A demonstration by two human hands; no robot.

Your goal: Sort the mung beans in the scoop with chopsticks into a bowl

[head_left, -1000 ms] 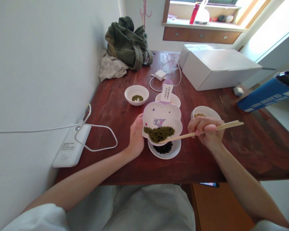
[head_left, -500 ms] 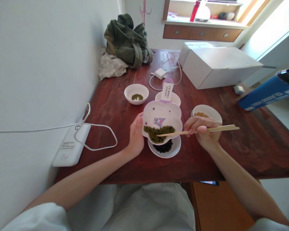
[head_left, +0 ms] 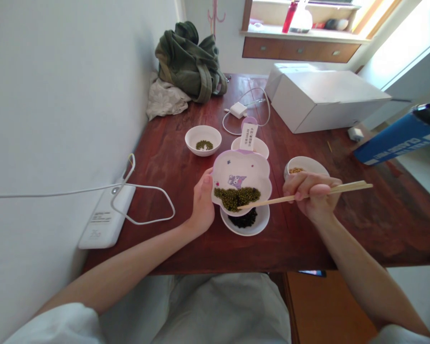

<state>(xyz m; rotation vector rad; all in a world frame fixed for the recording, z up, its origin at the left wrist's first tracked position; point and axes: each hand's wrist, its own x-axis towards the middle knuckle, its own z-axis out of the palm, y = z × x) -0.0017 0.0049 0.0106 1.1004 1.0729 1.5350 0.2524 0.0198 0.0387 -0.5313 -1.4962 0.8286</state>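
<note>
In our left hand (head_left: 203,203) we hold the white, flower-shaped dish with a lilac edge and cartoon print (head_left: 241,165), which partly covers our view of a round white bowl of black beans (head_left: 262,222). Small, round green beans (head_left: 232,198) heap along its near side. Our right hand (head_left: 313,193) grips pale wooden chopsticks (head_left: 272,202). Compared with half a second ago, their tips sit closer to the dish's near rim, and our right hand has shifted rightward.
</note>
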